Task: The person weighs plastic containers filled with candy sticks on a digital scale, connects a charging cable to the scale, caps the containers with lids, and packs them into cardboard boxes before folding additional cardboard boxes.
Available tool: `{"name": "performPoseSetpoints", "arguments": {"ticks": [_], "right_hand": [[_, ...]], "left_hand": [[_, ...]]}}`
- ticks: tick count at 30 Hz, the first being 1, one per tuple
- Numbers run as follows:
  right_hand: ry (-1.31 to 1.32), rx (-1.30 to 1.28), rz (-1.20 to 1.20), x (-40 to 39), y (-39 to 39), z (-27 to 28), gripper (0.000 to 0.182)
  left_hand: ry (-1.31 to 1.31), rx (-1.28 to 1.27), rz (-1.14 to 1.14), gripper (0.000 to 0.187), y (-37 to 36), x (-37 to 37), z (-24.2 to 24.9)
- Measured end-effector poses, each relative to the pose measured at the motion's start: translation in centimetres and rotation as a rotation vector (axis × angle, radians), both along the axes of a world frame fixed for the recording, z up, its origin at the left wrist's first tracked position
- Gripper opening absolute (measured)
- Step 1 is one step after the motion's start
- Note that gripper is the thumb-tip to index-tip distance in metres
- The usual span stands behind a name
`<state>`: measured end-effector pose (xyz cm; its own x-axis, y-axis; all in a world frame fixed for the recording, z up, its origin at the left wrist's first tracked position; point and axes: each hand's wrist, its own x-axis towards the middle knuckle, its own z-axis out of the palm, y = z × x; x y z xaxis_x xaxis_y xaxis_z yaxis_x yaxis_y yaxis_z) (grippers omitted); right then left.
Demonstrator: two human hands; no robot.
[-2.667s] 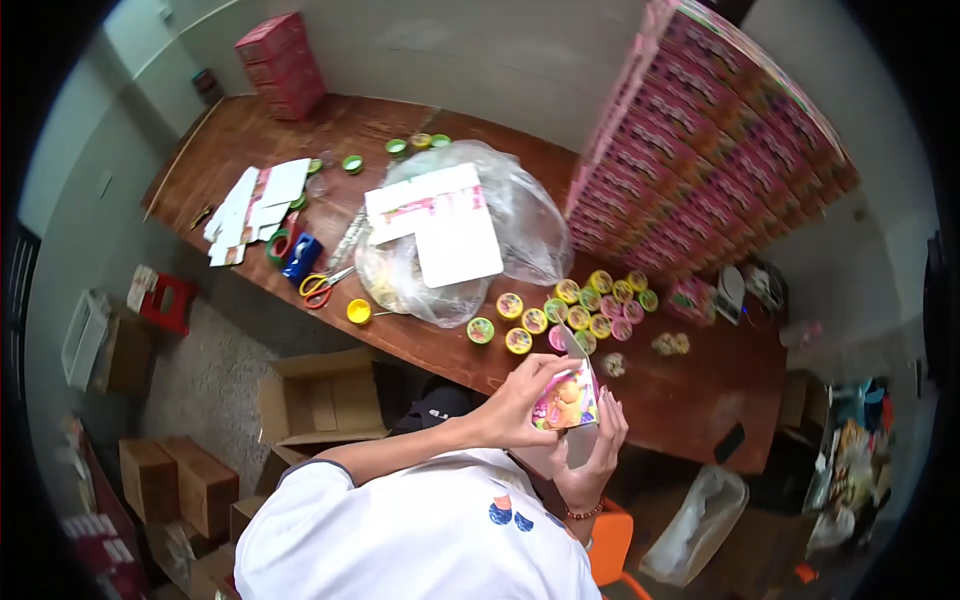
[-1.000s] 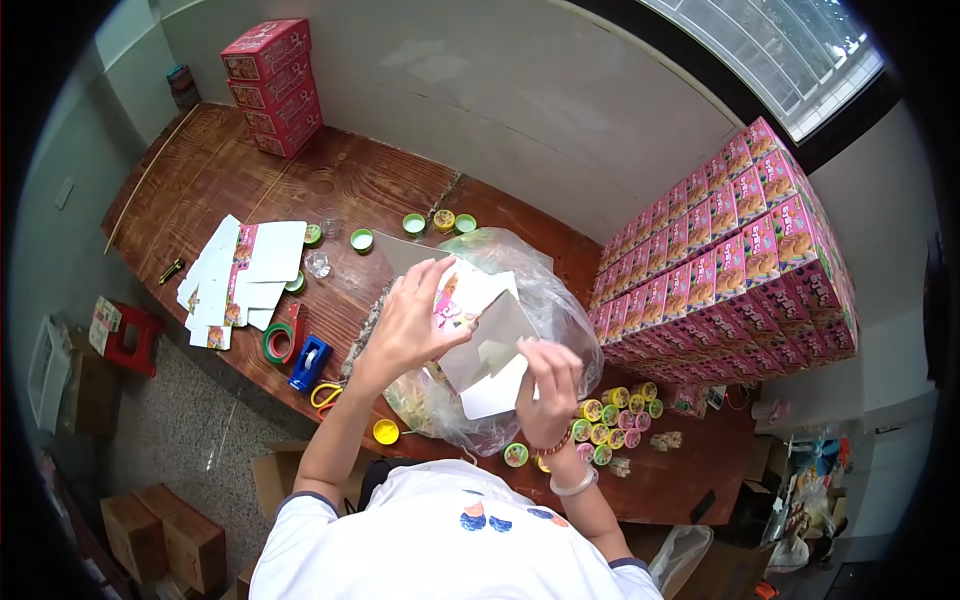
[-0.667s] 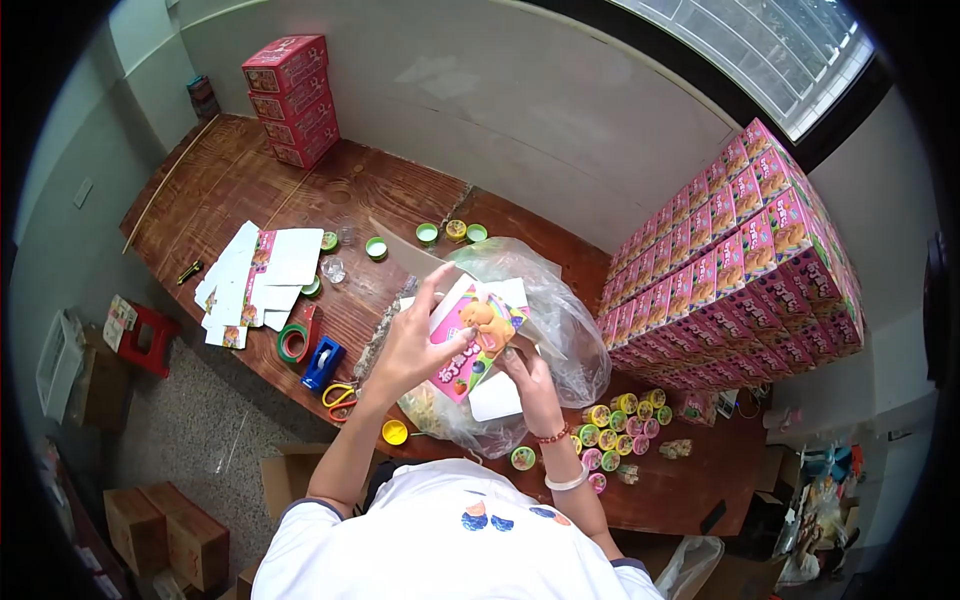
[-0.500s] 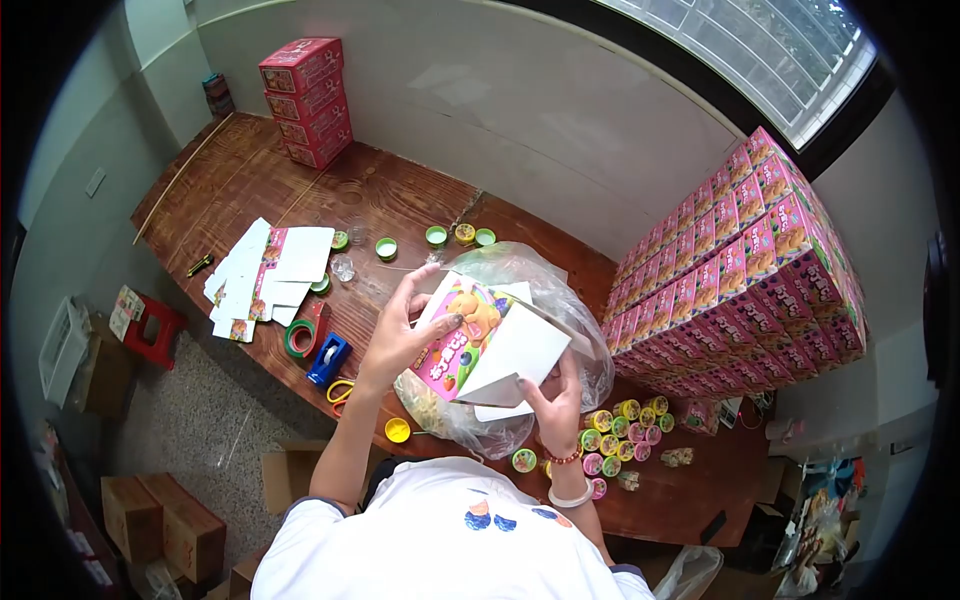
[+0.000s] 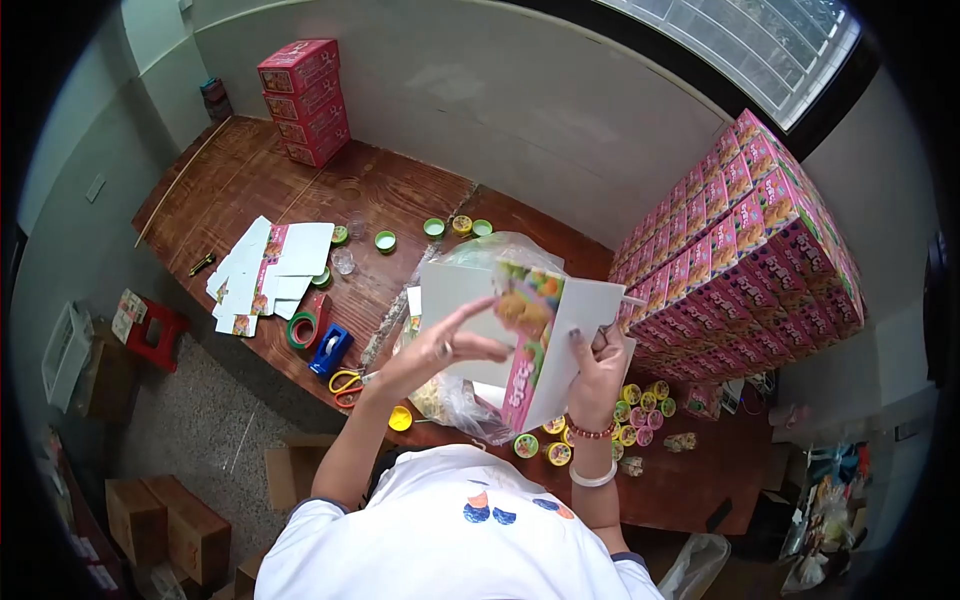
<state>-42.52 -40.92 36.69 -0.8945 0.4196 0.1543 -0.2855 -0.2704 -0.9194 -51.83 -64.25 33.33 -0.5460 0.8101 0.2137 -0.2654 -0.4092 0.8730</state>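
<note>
A partly opened carton (image 5: 525, 345) with white flaps and a pink printed panel is held up over a clear plastic bag (image 5: 480, 410) on the table. My right hand (image 5: 598, 372) grips the white flap at its right side, thumb on the near face. My left hand (image 5: 455, 345) is by the printed panel with its fingers spread; whether its fingertips touch the carton is unclear. A red beaded bracelet and a white bangle circle my right wrist.
Flat cartons (image 5: 255, 275) lie left on the table (image 5: 400, 180), near green tape (image 5: 302, 330), a blue dispenser (image 5: 331, 350) and yellow scissors (image 5: 346, 386). Small round tubs (image 5: 640, 415) sit right, below a tall stack of pink boxes (image 5: 740, 260). More boxes (image 5: 305, 100) stand at the back left.
The carton has been turned and spread out, showing longer white flaps. My left hand has come off its printed face and opened; my right hand has moved up and right with the flap.
</note>
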Motion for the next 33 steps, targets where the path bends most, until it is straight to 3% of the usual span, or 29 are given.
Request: {"name": "performPoseSetpoints", "arguments": {"ticks": [1,2,4,5,6,8,11,13,15,16,18,19,20,21,23,24,26,27,28,30,31,32,33], "right_hand": [[0.021,-0.048,-0.050,-0.6,0.2,-0.1,0.035],[0.044,-0.103,-0.031,-0.9,0.2,-0.3,0.037],[-0.020,0.012,0.015,-0.2,-0.5,0.5,0.044],[-0.056,0.073,0.042,0.2,-0.7,0.7,0.047],[-0.138,0.304,0.094,0.9,-0.1,0.7,0.055],[-0.255,0.504,0.081,1.8,-0.2,0.8,0.058],[-0.363,0.860,0.345,3.0,0.9,1.5,0.059],[-0.362,0.848,0.356,3.4,1.2,0.1,0.051],[-0.437,0.903,0.237,3.3,1.3,-0.8,0.044],[-0.285,0.799,0.139,3.0,0.2,-0.1,0.036],[-0.270,0.691,0.151,3.1,0.0,0.7,0.036],[-0.257,0.668,0.152,3.3,0.0,1.1,0.036],[-0.126,0.723,0.165,3.1,0.5,1.3,0.035],[0.007,0.773,0.180,3.0,1.1,1.5,0.034],[-0.124,0.701,0.294,3.7,1.8,3.1,0.032],[-0.190,0.674,0.363,3.6,2.0,4.0,0.032],[-0.108,0.649,0.381,2.1,2.6,3.1,0.030],[-0.007,0.692,0.375,1.0,2.8,2.2,0.029],[-0.372,0.580,0.333,0.8,2.2,3.7,0.029],[-0.127,1.099,0.113,-2.4,2.5,2.0,0.029],[-0.132,1.122,0.042,-3.5,2.3,1.9,0.031],[-0.147,1.163,0.020,-4.4,3.1,-0.3,0.032],[-0.163,1.203,0.000,-5.3,3.9,-2.5,0.033]], "left_hand": [[0.053,-0.002,-0.090,0.117,0.6,0.7,0.2],[0.034,-0.051,-0.056,0.096,1.0,1.9,1.1],[0.249,-0.337,0.090,0.061,1.4,2.5,0.4],[0.324,-0.322,0.201,0.033,2.1,3.0,0.4],[0.325,-0.349,0.255,0.030,2.1,3.5,0.6],[0.326,-0.410,0.361,0.024,1.8,4.2,1.4],[0.088,-0.224,0.415,0.023,1.6,4.3,0.5],[0.021,-0.205,0.464,0.027,1.9,4.1,-0.3],[0.190,-0.325,0.574,0.028,2.4,4.2,-1.2],[0.194,-0.372,0.650,0.025,2.8,4.4,-0.8],[0.553,-0.417,0.754,0.023,1.7,2.9,-2.8],[0.599,-0.410,0.791,0.019,0.3,1.8,-3.3],[0.427,-0.424,0.884,0.021,-0.8,0.7,-5.5],[0.275,-0.386,0.876,0.037,-2.3,-1.0,-7.7],[0.557,-0.448,1.004,0.052,-2.6,-3.6,-6.0],[0.429,-0.280,0.789,0.064,-2.2,-5.2,-8.2],[0.199,-0.458,0.211,0.066,-2.3,-7.2,-13.0],[0.243,-0.533,0.046,0.071,-2.1,-7.6,-12.5],[0.302,-0.601,-0.123,0.075,-1.8,-7.9,-12.0],[0.111,-0.378,-0.254,0.088,-2.4,-6.2,-11.0],[0.017,-0.282,-0.310,0.087,-2.3,-5.5,-11.6],[0.130,-0.379,-0.207,0.083,-2.8,-4.9,-11.7],[-0.017,-0.476,-0.149,0.079,-2.7,-3.7,-11.4]]}}
